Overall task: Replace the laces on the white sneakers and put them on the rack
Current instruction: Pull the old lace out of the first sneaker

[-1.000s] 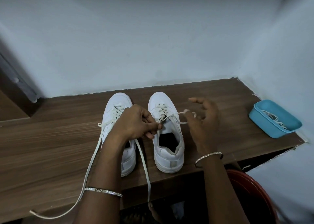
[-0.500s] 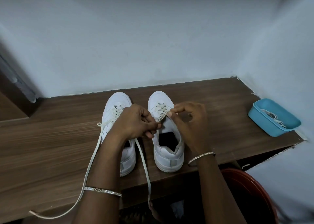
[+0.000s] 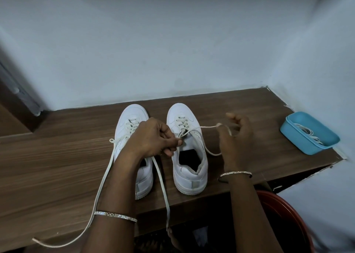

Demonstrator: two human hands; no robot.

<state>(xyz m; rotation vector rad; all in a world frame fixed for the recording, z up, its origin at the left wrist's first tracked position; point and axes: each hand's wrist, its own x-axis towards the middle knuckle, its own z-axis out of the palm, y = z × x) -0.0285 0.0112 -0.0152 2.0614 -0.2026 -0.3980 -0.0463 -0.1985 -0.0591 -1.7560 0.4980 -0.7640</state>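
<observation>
Two white sneakers stand side by side, toes toward the wall, on a brown wooden shelf (image 3: 57,166). My left hand (image 3: 151,137) reaches over the left sneaker (image 3: 132,116) and pinches the top of the right sneaker's (image 3: 189,168) lacing by the tongue. My right hand (image 3: 235,139) is out to the right of that shoe, pinching a cream lace (image 3: 203,127) pulled taut from the top eyelets. Another long lace end (image 3: 99,191) trails from the left sneaker over the shelf's front edge.
A blue plastic tub (image 3: 309,135) holding several white laces sits at the shelf's right end against the wall. A red round basin (image 3: 288,222) is below at the lower right. White walls close the back and the right side.
My right hand went from the shoe's eyelets out to the right, drawing the lace taut. My left hand has stayed on the lacing.
</observation>
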